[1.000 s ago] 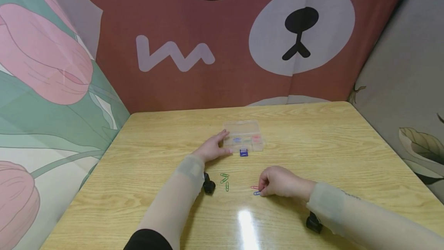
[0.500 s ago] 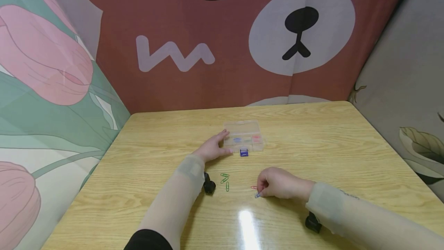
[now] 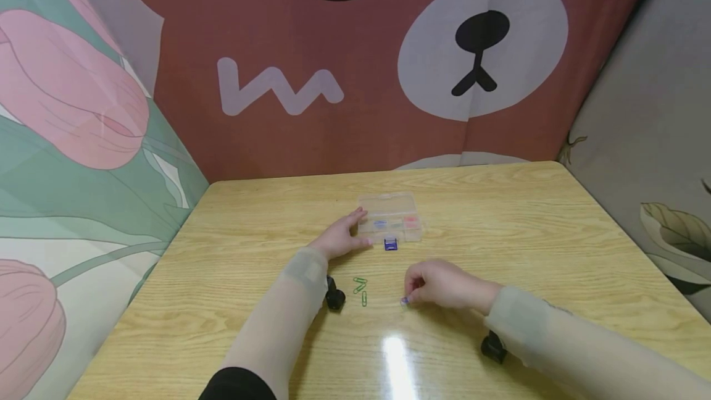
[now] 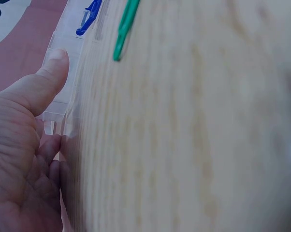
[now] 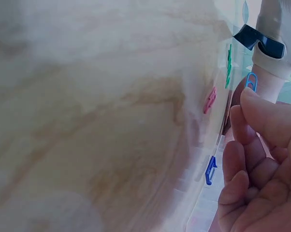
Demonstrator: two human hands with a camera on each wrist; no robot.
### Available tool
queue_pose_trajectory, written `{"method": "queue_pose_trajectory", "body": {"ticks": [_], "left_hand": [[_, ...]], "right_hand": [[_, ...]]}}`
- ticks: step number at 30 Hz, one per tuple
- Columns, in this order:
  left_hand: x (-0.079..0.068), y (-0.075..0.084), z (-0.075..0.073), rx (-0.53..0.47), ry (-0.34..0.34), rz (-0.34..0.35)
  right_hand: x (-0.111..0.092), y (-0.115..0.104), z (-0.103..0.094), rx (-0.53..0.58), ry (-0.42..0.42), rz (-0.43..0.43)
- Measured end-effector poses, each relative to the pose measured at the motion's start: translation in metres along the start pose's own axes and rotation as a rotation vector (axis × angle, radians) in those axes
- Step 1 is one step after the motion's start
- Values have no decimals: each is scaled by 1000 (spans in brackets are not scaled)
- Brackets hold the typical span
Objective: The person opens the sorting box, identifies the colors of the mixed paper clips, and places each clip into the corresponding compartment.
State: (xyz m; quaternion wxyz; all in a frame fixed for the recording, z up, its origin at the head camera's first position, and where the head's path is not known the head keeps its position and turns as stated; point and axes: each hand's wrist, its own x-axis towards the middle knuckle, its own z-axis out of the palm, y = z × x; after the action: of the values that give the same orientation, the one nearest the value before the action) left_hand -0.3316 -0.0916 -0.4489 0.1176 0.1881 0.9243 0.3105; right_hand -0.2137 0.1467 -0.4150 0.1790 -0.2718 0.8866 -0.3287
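My right hand (image 3: 441, 284) pinches a blue paper clip (image 5: 251, 81) between thumb and index finger, just above the table. A pink paper clip (image 5: 210, 100) lies on the wood close by in the right wrist view; in the head view the hand hides it. My left hand (image 3: 340, 236) rests against the left side of a clear plastic box (image 3: 387, 204), its thumb (image 4: 56, 72) extended along the front. The box lid stands raised at the back. Small blue pieces (image 3: 380, 224) and red pieces (image 3: 410, 222) sit in separate compartments, too small to make out.
Green paper clips (image 3: 360, 286) lie between the two forearms. A blue latch (image 3: 390, 244) sticks out from the box's front edge. Black wrist cameras hang under both wrists. The wooden table (image 3: 266, 215) meets a printed cloth (image 3: 311, 141) at the back.
My right hand has lifted the blue paper clip, tilted it up and shifted slightly left and away from me. The pink paper clip is now covered in the head view. My left hand stays put.
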Motion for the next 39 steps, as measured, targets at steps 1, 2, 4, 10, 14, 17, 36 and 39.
{"method": "queue_pose_trajectory", "body": {"ticks": [1,2,4,10,14,17,36,39], "left_hand": [[0,0,0,-4,0,1],[0,1,0,-6,-1,2],[-1,1,-1,-15,0,3],[-1,1,0,-25,2,2],[0,-1,1,-26,3,1],[0,-1,1,-31,3,3],[1,-3,0,-38,4,34],[2,-4,0,-41,5,43]], "right_hand": [[1,-1,-1,6,5,3],[3,-1,-2,13,10,4],[7,-2,-4,14,32,13],[20,-1,-11,-2,129,53],[29,1,-16,-7,192,79],[35,3,-21,-17,229,72],[82,-2,-45,-18,356,144],[88,-4,-48,-30,359,152]]}}
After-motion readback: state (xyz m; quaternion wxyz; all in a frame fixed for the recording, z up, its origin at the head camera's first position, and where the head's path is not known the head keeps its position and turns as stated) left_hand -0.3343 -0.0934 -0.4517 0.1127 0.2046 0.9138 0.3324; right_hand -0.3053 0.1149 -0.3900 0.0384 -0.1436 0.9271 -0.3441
